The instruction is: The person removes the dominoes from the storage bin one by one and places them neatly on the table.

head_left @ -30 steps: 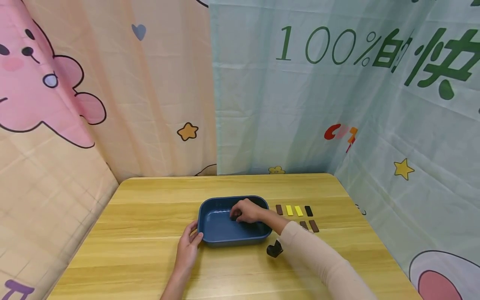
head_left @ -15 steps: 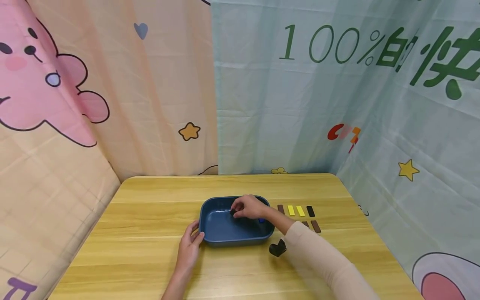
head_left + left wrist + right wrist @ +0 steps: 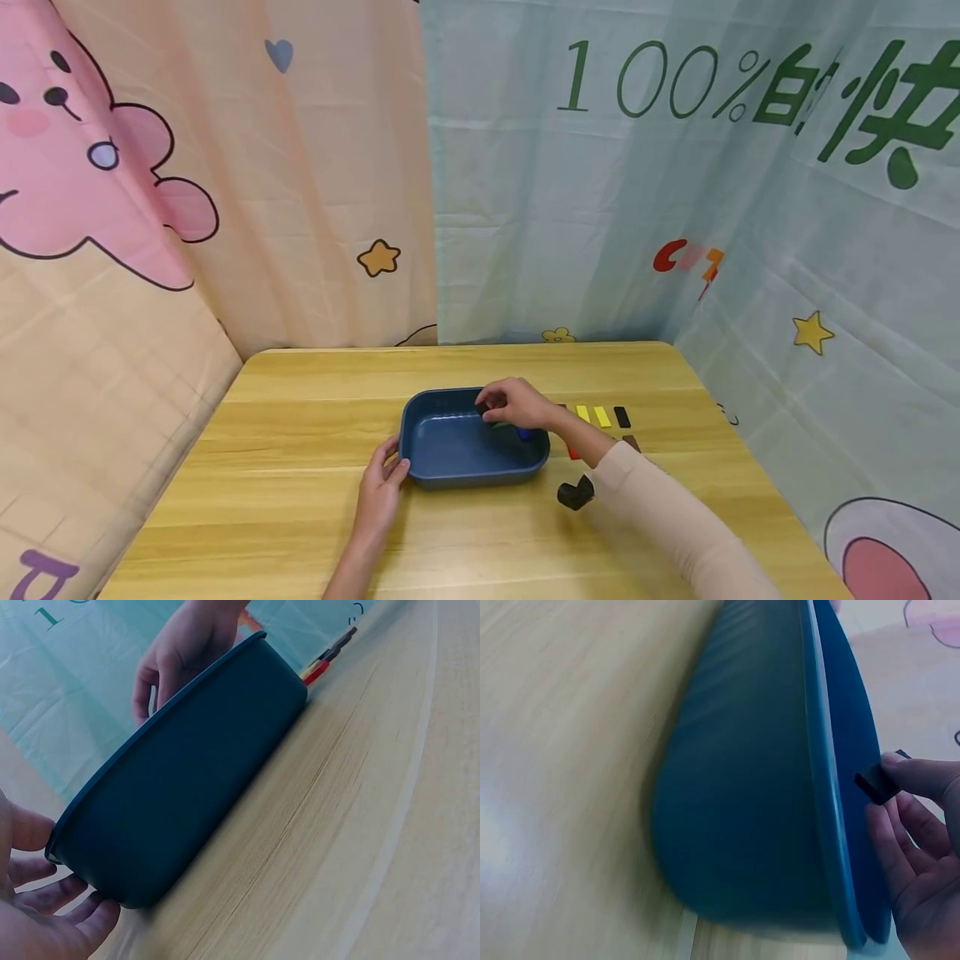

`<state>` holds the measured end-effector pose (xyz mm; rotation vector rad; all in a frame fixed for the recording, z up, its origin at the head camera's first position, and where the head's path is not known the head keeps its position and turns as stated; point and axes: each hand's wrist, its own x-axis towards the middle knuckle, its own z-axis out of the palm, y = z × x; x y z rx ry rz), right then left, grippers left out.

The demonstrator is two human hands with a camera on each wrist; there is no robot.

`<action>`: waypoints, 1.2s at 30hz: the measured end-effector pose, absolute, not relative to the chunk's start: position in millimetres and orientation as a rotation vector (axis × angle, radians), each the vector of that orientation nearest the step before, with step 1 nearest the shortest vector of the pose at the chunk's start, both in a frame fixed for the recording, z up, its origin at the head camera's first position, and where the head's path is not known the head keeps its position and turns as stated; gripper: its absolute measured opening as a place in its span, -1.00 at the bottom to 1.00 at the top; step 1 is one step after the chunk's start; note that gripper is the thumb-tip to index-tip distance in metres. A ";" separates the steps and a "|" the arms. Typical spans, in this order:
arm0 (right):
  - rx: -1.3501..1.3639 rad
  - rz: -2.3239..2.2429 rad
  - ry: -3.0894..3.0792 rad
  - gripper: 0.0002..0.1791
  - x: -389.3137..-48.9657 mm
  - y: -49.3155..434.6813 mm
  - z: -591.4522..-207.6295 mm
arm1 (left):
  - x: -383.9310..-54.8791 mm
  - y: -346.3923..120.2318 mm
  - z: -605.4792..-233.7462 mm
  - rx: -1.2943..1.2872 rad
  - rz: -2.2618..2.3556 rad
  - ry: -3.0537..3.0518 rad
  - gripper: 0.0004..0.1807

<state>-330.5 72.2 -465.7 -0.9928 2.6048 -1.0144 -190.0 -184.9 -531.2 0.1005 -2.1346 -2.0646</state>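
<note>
A dark blue rectangular plastic basin sits on the wooden table. My left hand grips its left end, thumb at the rim and fingers against the outer wall, as the left wrist view also shows. Over the basin's right half, my right hand pinches a small black block between thumb and fingertips, at about rim height. Below that hand, a blue piece and a green piece show inside the basin, partly hidden.
Right of the basin lie small flat blocks: two yellow ones, a black one, a brown one and a red one. My right forearm covers part of them. A black device shows beside the right sleeve. Printed curtains stand behind the table.
My right hand, pinching the black block, has risen and shifted right from low in the basin. Blue and green pieces and a red block have come into sight. The left hand keeps its grip.
</note>
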 end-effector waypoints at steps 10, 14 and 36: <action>-0.956 -1.095 2.652 -0.77 -317.8 100.0 -460.3 | -186.7 -185.8 -528.3 0.092 -2.051 -2.146 -0.48; -0.928 -1.137 2.668 -0.75 -312.4 115.9 -456.8 | -185.7 -182.5 -527.5 0.073 -2.050 -2.141 -0.49; -0.653 -1.359 2.652 -0.78 -274.9 188.5 -470.0 | -178.8 -182.8 -530.5 0.075 -2.019 -2.145 -0.50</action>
